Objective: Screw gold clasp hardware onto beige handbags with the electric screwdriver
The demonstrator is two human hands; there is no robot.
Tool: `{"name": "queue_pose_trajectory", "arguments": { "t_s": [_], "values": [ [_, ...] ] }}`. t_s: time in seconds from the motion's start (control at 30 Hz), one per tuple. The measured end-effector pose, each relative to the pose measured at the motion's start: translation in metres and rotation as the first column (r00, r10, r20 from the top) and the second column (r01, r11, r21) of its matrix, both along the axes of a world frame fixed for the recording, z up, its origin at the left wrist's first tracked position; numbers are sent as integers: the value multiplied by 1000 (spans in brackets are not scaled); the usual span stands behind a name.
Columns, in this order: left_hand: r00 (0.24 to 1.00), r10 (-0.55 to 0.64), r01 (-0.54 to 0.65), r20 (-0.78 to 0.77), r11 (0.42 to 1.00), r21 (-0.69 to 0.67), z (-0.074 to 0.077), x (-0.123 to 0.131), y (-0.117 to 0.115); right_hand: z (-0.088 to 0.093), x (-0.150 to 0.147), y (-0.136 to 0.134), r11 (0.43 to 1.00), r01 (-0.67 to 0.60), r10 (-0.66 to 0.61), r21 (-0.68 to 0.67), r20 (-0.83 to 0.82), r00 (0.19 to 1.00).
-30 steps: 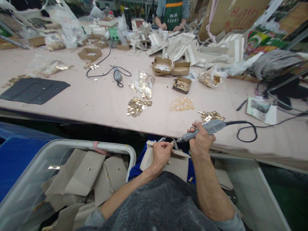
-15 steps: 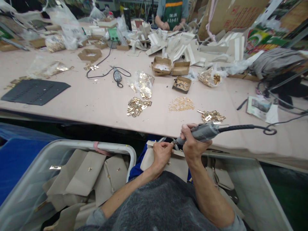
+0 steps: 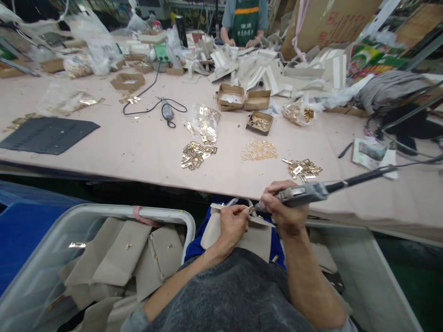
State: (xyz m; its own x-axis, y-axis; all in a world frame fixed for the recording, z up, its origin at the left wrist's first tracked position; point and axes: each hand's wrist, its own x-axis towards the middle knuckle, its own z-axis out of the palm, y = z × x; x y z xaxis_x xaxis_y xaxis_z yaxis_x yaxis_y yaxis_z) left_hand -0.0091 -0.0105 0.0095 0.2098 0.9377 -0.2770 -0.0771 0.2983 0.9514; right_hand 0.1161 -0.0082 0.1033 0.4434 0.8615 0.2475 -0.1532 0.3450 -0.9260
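Workshop, long pink counter [image 3: 138, 143] strewn with hardware: loose gold clasp pile [image 3: 197, 154] mid-counter, a scatter of small gold screws [image 3: 259, 151] to its right, another clasp pile [image 3: 302, 167] near the front edge, an idle rotary tool [image 3: 167, 110] with its cord further back, dark mat [image 3: 46, 134] toward the left end. A co-worker in a green apron [image 3: 246, 20] stands at the far edge, own hands on beige parts there. Below the front edge, the person works over the lap: left hand [image 3: 233, 226] pinches a small metal fitting at the top edge of a beige bag flap [image 3: 254, 237], grip narrow, fingertips closed on the fitting. Right hand [image 3: 285, 212] is wrapped tight around a grey electric screwdriver [image 3: 304, 193], tip at the fitting right beside the left fingertips. Change over the last second: the driver body has swung from pointing up-right to lying nearly level, the right hand has slid in closer to the left, and the cord [image 3: 367, 175] has pulled from a slack loop on the counter to a straight run toward the right end. Reads as the bit now seated on the fitting, not just approaching. Left hand and flap have barely moved. White bin [image 3: 162, 212] at lower left holds a stack of the same beige flaps [image 3: 124, 253].
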Motion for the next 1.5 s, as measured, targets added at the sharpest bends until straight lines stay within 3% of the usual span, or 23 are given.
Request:
{"name": "queue_pose_trajectory", "arguments": {
  "t_s": [0.1,0.2,0.27,0.37,0.47,0.57,0.67,0.8,0.97,1.03,1.23,1.5],
  "values": [
    [1000,16,-17,14,999,45,-2,3,-1,18,24,-1,990,-6,28,143,-149,988],
    [998,21,-11,-56,982,188,-11,5,-2,24,46,0,985,74,-24,158,-295,955],
    [984,47,14,-173,942,336,-19,6,-1,20,57,0,983,109,-52,146,-348,936],
    [908,157,97,-389,824,559,-31,11,4,7,67,0,982,136,-73,128,-409,910],
    [828,264,174,-495,719,673,-41,21,10,-2,71,-1,983,154,-93,96,-463,882],
    [768,309,232,-561,682,693,-47,32,14,-5,73,1,981,178,-115,82,-497,860],
    [763,334,219,-554,673,707,-49,37,17,-9,80,8,973,221,-153,60,-547,823],
    [872,274,103,-406,707,700,-47,33,19,-23,95,26,958,288,-228,-2,-613,757],
    [985,61,17,-163,900,436,-42,20,19,-45,114,59,928,370,-308,-34,-628,715],
    [996,28,1,-82,942,337,-40,17,20,-52,118,73,920,387,-329,-52,-636,698],
    [1000,-3,4,-5,972,234,-40,12,27,-70,122,102,906,408,-389,-116,-613,688],
    [1000,-6,1,28,984,177,-42,13,30,-84,125,111,919,384,-354,-91,-620,700]
  ]
}}
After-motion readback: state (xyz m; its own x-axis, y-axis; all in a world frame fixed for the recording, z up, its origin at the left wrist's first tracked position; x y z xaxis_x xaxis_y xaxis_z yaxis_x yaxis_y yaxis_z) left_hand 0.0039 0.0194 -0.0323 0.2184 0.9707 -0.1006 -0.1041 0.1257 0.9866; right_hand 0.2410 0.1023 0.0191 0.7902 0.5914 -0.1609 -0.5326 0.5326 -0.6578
